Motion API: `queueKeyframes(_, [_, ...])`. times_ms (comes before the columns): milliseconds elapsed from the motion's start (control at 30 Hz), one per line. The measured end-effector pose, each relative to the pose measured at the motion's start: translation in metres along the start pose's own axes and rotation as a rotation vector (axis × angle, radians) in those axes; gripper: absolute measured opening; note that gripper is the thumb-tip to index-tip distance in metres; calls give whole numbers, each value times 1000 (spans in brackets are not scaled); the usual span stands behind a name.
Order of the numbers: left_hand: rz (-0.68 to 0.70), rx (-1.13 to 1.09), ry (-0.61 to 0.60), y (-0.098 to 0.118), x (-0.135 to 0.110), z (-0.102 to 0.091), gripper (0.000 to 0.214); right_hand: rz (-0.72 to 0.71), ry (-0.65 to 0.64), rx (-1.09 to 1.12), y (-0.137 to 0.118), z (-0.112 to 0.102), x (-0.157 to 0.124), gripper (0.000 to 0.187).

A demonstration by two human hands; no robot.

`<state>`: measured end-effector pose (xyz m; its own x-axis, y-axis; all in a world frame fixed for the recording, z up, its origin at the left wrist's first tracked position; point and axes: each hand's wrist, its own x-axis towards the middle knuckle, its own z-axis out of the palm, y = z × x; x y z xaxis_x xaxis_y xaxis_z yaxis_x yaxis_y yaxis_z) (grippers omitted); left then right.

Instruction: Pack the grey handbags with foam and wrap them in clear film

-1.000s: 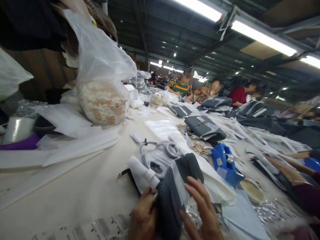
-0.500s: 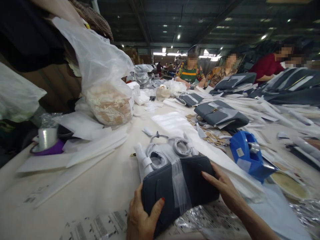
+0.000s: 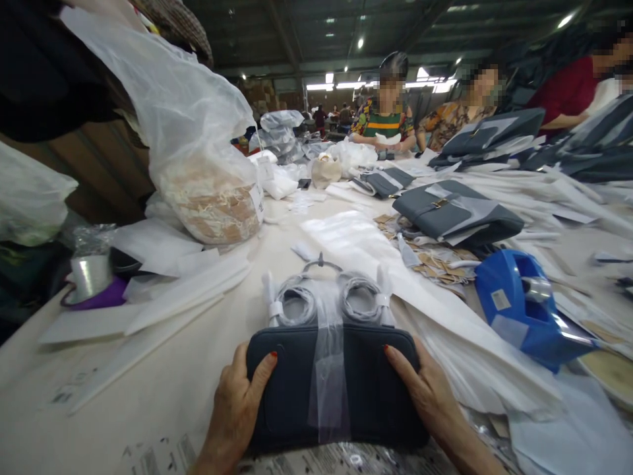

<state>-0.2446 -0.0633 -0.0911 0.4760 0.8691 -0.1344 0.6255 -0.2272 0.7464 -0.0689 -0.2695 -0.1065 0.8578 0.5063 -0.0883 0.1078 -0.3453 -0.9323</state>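
Note:
A dark grey handbag lies flat on the table in front of me, with a clear plastic strip taped down its middle. Its two handles, wrapped in white foam and plastic, point away from me. My left hand grips the bag's left end, thumb on top. My right hand holds the right end the same way. Both hands are closed on the bag.
A blue tape dispenser stands at my right. A big plastic sack of fibrous filling sits back left, beside white foam sheets and a tape roll. More grey bags lie ahead. Other people work along the far side.
The bag has gone from tilted on its end to lying flat and square to me. My hands have shifted to its two ends.

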Motion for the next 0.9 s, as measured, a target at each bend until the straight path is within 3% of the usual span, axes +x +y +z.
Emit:
queueKeyframes(133, [21, -28, -31, -2, 3, 8, 68, 82, 143, -187, 5, 4, 9, 53])
queueKeyframes(233, [46, -107, -108, 0, 9, 6, 65, 117, 133, -228, 6, 6, 13, 57])
queueKeyframes(367, [82, -107, -263, 13, 23, -9, 47, 51, 111, -218, 5, 4, 14, 52])
queueKeyframes(467, [-25, -224, -378, 30, 36, -15, 37, 6, 125, -226, 4, 3, 14, 50])
queueKeyframes(600, [-220, -518, -555, 46, 52, -9, 30, -19, 121, -221, 3, 4, 12, 48])
queueKeyframes(767, [-220, -693, -521, 42, 60, 0, 35, -74, 146, -202, 7, 6, 10, 45])
queueKeyframes(900, [-172, -692, -467, 34, 64, 6, 39, -94, 151, -224, 7, 7, 13, 46])
